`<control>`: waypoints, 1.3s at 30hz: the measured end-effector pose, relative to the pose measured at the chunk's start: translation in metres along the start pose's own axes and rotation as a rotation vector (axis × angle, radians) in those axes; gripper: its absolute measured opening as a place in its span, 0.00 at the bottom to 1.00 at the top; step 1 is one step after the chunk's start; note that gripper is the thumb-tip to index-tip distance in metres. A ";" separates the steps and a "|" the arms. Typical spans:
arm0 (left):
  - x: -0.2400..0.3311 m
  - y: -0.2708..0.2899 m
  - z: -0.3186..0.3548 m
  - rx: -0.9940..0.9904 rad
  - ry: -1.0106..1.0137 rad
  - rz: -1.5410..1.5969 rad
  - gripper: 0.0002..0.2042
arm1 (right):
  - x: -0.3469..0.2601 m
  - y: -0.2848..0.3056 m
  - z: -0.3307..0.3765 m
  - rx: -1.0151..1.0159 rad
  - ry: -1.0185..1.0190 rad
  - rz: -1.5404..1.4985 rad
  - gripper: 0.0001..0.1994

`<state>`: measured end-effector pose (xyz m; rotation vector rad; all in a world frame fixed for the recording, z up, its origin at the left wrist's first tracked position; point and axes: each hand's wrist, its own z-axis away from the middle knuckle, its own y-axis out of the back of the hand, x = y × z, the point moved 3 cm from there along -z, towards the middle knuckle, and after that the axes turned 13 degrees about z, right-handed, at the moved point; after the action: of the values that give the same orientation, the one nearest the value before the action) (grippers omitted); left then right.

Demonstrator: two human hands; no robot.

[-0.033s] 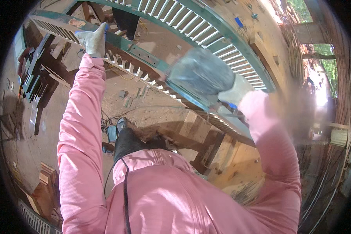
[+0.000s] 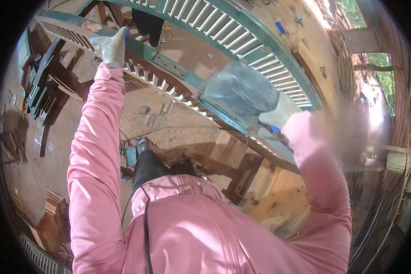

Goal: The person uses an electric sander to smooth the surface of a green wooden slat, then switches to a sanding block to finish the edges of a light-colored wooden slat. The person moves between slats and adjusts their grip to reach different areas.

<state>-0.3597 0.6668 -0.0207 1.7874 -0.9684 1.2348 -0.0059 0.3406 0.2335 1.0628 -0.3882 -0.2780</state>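
Note:
A long green wooden louvered shutter (image 2: 173,67) stands on edge in front of me, its slats facing my side. My left hand (image 2: 112,50), in a whitish work glove, grips its upper edge, with the thumb sticking out. My right hand (image 2: 283,112), gloved too, is closed on the near right end of a bulky, dusty grey-green power sander (image 2: 239,89). The sander lies over the shutter's upper edge and is smeared by motion. Its underside is hidden. Bare reddish wood shows along part of the edge.
Beyond lies a second green shutter frame (image 2: 242,41) with pale slats. A person's dark trouser leg (image 2: 147,27) shows past the shutter. Dark stacked pieces (image 2: 41,96) lie on the left, wood blocks (image 2: 55,214) lower left. Timber planks (image 2: 246,169) and a cable (image 2: 178,127) lie near my feet.
The sander and my right hand have shifted slightly to the right along the shutter. My left hand keeps its grip on the edge.

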 end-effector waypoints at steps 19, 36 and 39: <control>-0.051 0.068 -0.214 -0.062 0.036 -0.101 0.58 | -0.114 0.024 -0.027 -0.062 0.203 -0.201 0.38; -0.071 0.052 -0.226 -0.467 0.372 0.712 0.18 | -0.332 0.119 -0.132 -0.050 0.273 -0.181 0.27; -0.076 0.063 -0.222 -0.419 0.212 0.532 0.18 | -0.314 0.099 -0.133 -0.006 0.332 -0.190 0.31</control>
<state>-0.5216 0.8479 -0.0257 1.0832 -1.5038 1.3717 -0.2262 0.6177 0.2101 1.1194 0.0119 -0.2654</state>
